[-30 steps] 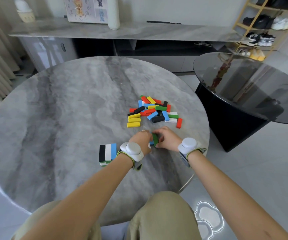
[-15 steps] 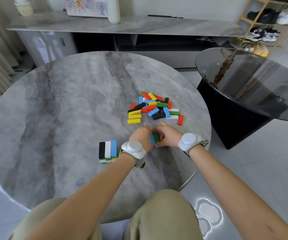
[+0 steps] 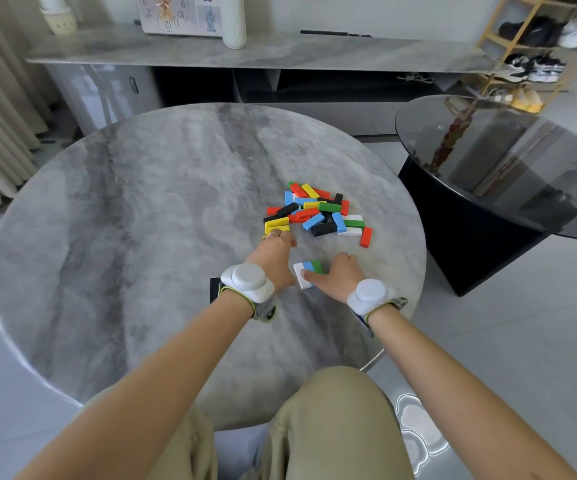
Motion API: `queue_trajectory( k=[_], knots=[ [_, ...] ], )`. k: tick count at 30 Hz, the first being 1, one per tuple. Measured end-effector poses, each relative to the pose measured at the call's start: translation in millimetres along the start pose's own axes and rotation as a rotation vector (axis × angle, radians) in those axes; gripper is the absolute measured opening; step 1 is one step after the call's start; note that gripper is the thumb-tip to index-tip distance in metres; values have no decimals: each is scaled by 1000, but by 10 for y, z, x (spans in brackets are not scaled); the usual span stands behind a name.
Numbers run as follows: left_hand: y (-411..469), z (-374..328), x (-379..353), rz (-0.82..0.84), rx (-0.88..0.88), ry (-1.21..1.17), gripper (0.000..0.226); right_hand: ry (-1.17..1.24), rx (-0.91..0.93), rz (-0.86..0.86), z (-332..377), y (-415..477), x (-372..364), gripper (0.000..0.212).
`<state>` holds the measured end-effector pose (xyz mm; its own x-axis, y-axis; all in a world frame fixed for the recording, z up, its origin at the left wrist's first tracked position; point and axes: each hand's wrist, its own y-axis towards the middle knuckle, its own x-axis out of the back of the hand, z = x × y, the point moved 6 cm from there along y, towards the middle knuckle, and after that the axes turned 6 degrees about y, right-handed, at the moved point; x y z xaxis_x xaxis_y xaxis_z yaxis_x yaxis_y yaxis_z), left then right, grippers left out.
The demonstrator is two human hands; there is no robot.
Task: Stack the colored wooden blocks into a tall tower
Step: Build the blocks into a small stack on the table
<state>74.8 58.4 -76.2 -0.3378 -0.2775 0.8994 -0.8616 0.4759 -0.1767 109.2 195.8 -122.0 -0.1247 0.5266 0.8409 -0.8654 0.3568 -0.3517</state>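
Head view, the only one supplied: the person sits at a round marble worktop (image 3: 141,220). The right hand (image 3: 335,277) lies over a row of three blocks (image 3: 306,270), white, blue and green, side by side and flat on the worktop just in front of the body; the fingers press on and around the row, so its grip is closed on those blocks, though lifting versus merely squaring them up cannot be told. The left hand (image 3: 275,252) reaches forward to the near edge of the loose pile (image 3: 316,213), fingertips at a yellow block (image 3: 276,222); whether its grip has closed on anything cannot be told, the fingers being hidden behind the back of the hand. A dark corner of the tower base (image 3: 215,289) shows behind the left wrist; its height is hidden. Judgement on progress: early stage. One layer of three appears assembled but not yet placed on the base, and the pile holds many blocks, red, yellow, blue, green, black and white, all unstacked. Most of the tower remains to be built.
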Motion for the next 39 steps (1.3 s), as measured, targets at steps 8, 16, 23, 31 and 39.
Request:
queue_trajectory(
  k=[8,16,23,31,39],
  knots=[
    [-164,252,275,-95,56,4,57,-181,-34,-131,164,-40,-233,77],
    [-249,481,321,-106,94,-52,51,-145,29,-132,231,-94,-193,68],
    [-428,770,568,-208,116,-105,37,293,141,-21,496,-205,-42,34],
    [-779,1039,495,-47,37,-145,65,-7,636,106,1415,-693,-137,51],
    [-789,1070,295,106,47,-52,96,-172,715,182,1371,-668,-408,54]
  ],
)
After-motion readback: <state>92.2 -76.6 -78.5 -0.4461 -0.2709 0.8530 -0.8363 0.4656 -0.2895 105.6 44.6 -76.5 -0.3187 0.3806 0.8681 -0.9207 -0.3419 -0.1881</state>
